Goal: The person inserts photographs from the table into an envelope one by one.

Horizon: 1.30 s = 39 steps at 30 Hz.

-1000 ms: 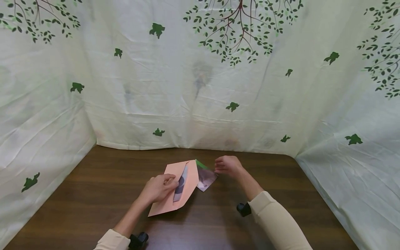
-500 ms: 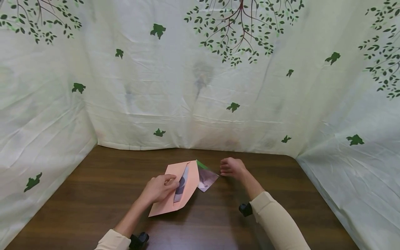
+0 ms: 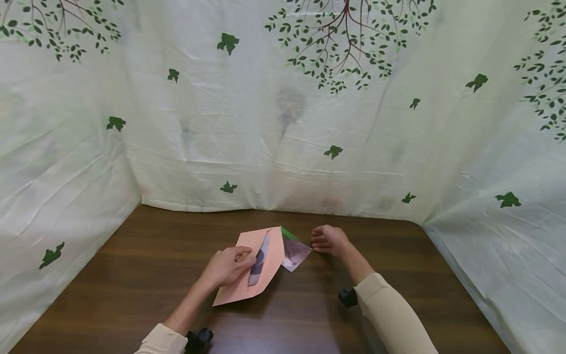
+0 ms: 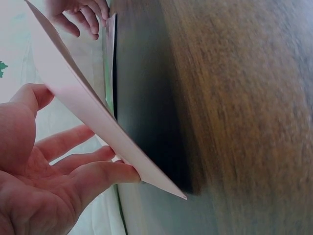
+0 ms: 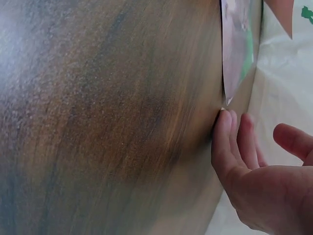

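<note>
A pink paper envelope [image 3: 243,287] is tilted above the table, its slit-like opening showing a grey-purple patterned paper [image 3: 259,261] inside. My left hand [image 3: 227,267] holds the envelope by its left side, fingers and thumb on opposite faces in the left wrist view. Partly behind the envelope lies a shiny purplish sheet [image 3: 295,253] with a green edge, flat on the table. By that sheet's right corner is my right hand [image 3: 329,240]. In the right wrist view its fingers are loosely bent, the thumb stands apart, and the fingertips [image 5: 224,117] are just off the corner.
The brown wooden table [image 3: 132,265] ends at a pale cloth [image 3: 199,147] printed with leaves and branches, which hangs at the back and both sides. Black wrist devices [image 3: 348,297] sit at both cuffs.
My right hand has shifted slightly right, away from the sheet's corner. The left hand and envelope keep their pose, and the head view has drifted a little.
</note>
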### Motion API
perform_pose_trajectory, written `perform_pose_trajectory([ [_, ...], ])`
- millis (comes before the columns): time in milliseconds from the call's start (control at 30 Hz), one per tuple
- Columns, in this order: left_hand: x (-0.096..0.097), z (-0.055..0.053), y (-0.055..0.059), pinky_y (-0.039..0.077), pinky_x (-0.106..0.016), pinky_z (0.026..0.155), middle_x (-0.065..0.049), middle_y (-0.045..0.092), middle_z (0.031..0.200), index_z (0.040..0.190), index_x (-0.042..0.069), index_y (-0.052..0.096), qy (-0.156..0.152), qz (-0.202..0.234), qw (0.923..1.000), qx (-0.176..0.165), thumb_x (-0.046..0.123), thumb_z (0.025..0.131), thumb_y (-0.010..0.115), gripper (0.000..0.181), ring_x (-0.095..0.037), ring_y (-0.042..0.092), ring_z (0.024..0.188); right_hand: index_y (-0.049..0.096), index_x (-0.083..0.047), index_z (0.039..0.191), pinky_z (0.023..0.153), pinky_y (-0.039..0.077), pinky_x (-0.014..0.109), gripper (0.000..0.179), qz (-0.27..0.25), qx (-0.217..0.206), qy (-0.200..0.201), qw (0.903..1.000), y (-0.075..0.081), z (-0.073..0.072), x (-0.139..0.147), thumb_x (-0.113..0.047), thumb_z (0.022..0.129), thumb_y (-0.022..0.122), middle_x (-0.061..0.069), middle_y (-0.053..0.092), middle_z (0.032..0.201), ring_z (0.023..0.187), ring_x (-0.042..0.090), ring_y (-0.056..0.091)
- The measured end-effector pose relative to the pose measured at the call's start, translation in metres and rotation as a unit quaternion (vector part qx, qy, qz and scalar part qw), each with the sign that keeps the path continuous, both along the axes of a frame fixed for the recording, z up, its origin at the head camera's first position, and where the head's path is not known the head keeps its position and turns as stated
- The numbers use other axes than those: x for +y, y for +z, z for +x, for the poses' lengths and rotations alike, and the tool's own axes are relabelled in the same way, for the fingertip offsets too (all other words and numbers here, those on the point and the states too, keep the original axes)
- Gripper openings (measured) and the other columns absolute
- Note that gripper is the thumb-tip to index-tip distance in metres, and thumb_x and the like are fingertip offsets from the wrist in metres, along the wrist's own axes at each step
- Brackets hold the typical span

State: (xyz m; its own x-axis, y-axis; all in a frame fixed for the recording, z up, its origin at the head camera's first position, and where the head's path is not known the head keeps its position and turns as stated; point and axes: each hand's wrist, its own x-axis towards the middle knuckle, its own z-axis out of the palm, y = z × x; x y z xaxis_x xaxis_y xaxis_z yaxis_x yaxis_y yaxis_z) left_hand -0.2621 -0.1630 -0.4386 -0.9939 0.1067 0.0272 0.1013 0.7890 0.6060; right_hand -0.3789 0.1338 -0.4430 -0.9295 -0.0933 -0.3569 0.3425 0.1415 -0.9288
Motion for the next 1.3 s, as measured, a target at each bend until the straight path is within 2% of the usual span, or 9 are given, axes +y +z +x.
perform_pose_trajectory([
  [267, 0.0004, 0.0008, 0.0018, 0.05, -0.055, 0.097, -0.02, 0.068, 0.13, 0.13, 0.008, 0.069, -0.004, 0.003, 1.0, 0.006, 0.036, 0.098, 0.06, 0.043, -0.041, 0.063, 0.12, 0.053, 0.009, 0.139, 0.098, 0.054, 0.045, 0.045, 0.0, -0.003, 0.003, 1.0, 0.0004, -0.0005, 0.0007, -0.017, 0.102, 0.05, 0.029, 0.059, 0.138, 0.12, 0.04, 0.063],
  [533, 0.0004, 0.0008, 0.0018, 0.05, -0.055, 0.096, -0.02, 0.068, 0.129, 0.13, 0.008, 0.069, -0.006, 0.002, 1.0, 0.005, 0.036, 0.098, 0.061, 0.044, -0.041, 0.063, 0.12, 0.055, 0.01, 0.137, 0.098, 0.055, 0.045, 0.044, 0.003, -0.007, 0.012, 0.9999, 0.0023, 0.0023, -0.0006, -0.017, 0.102, 0.05, 0.031, 0.06, 0.135, 0.111, 0.036, 0.067],
  [733, 0.0002, -0.001, -0.0003, 0.05, -0.054, 0.097, -0.019, 0.068, 0.131, 0.13, 0.009, 0.07, -0.005, 0.001, 1.0, 0.008, 0.036, 0.098, 0.061, 0.043, -0.041, 0.063, 0.121, 0.058, 0.01, 0.134, 0.094, 0.057, 0.042, 0.042, 0.008, -0.02, 0.017, 0.9996, 0.0015, 0.001, -0.0004, -0.017, 0.102, 0.052, 0.03, 0.062, 0.132, 0.11, 0.037, 0.068],
  [1000, -0.0008, -0.0026, -0.0044, 0.052, -0.053, 0.095, -0.019, 0.068, 0.131, 0.129, 0.009, 0.07, -0.001, 0.002, 1.0, 0.007, 0.035, 0.098, 0.061, 0.042, -0.04, 0.064, 0.12, 0.057, 0.011, 0.134, 0.092, 0.057, 0.04, 0.042, 0.012, -0.047, 0.037, 0.9981, 0.0014, 0.0, -0.0017, -0.017, 0.102, 0.053, 0.03, 0.063, 0.128, 0.103, 0.032, 0.07],
  [1300, -0.0004, -0.0019, -0.0025, 0.051, -0.055, 0.095, -0.02, 0.068, 0.13, 0.13, 0.009, 0.07, -0.004, 0.001, 1.0, 0.006, 0.036, 0.098, 0.062, 0.042, -0.042, 0.063, 0.12, 0.052, 0.009, 0.14, 0.09, 0.058, 0.037, 0.044, 0.012, -0.066, 0.075, 0.995, -0.0012, -0.0012, -0.0081, -0.015, 0.104, 0.049, 0.031, 0.061, 0.131, 0.098, 0.027, 0.068],
])
